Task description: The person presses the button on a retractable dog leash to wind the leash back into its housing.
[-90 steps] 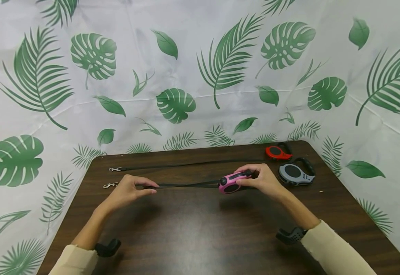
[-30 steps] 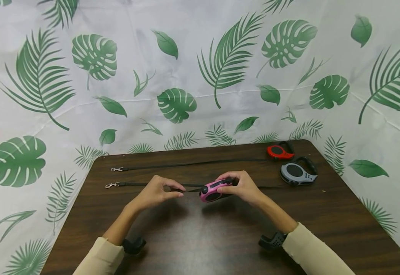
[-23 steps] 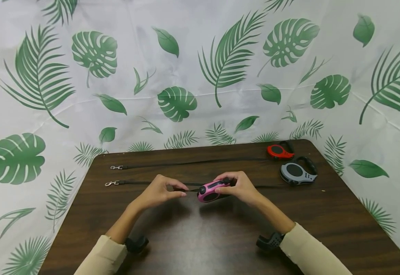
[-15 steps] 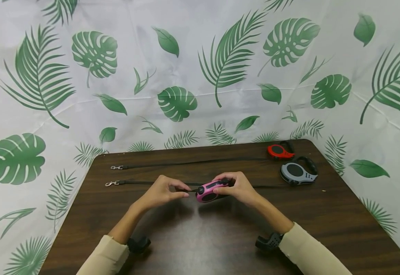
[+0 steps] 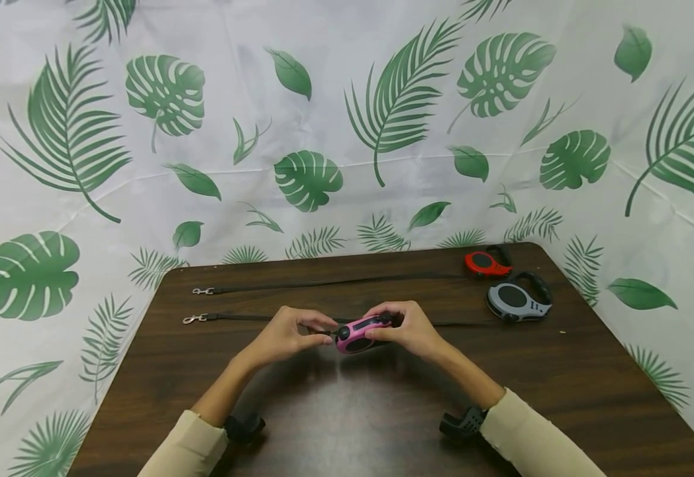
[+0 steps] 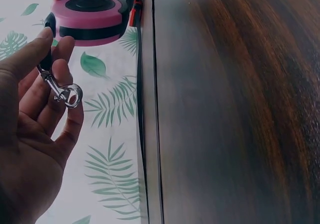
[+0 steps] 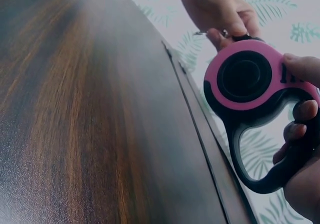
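My right hand [image 5: 406, 328] grips a pink and black retractable dog leash [image 7: 244, 76] by its black loop handle, the thumb on the pink casing. My left hand [image 5: 296, 334] pinches the short black strap end of that leash, right at the casing's nose. From it a silver snap hook [image 6: 69, 93] hangs across the left fingers, seen in the left wrist view. Both hands are held over the middle of the dark wooden table [image 5: 347, 411], almost meeting.
A red retractable leash [image 5: 487, 263] and a grey one [image 5: 517, 300] lie at the table's back right. Their black straps stretch left across the table, ending in silver hooks [image 5: 202, 291]. A white leaf-print cloth [image 5: 335, 119] hangs behind the table.
My hands have come together; the black strap between them has shortened until the left fingers reach the pink casing. The red and grey leashes have stayed in place.
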`<move>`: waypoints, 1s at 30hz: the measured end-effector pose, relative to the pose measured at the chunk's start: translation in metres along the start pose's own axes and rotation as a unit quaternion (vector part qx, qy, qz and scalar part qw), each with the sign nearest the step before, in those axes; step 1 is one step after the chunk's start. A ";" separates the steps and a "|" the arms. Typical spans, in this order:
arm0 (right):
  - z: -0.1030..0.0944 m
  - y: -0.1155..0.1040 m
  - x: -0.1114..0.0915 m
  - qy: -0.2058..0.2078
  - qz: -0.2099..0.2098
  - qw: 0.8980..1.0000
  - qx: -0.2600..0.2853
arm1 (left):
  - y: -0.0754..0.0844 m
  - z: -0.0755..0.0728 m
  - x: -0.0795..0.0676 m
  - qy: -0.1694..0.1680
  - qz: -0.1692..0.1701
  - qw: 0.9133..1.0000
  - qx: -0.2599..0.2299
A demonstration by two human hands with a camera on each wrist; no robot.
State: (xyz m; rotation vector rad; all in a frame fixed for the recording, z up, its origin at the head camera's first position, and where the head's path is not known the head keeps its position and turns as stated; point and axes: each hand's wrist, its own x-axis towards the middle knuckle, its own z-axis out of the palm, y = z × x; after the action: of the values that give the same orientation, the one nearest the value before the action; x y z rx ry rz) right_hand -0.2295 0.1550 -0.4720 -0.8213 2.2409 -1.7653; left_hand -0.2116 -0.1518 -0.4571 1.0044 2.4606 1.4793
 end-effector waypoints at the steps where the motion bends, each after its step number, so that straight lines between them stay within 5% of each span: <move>1: 0.001 -0.001 0.000 -0.001 0.000 1.000 0.001 | 0.000 0.000 0.000 -0.003 -0.002 1.000 -0.003; 12: 0.007 -0.003 0.000 -0.007 -0.008 1.000 0.008 | 0.002 0.002 0.000 -0.046 -0.042 0.997 -0.042; 20: 0.009 -0.003 0.000 -0.003 -0.012 1.000 -0.003 | 0.005 0.003 0.001 -0.061 -0.038 0.997 -0.032; 30: 0.010 -0.002 0.000 0.000 -0.013 1.000 -0.009 | 0.008 0.009 0.004 -0.028 0.009 0.997 0.066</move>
State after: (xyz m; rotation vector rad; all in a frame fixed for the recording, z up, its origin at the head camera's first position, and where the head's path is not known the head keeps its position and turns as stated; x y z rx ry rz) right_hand -0.2243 0.1465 -0.4732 -0.8567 2.2602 -1.7577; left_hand -0.2071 -0.1398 -0.4544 1.0779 2.5440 1.2912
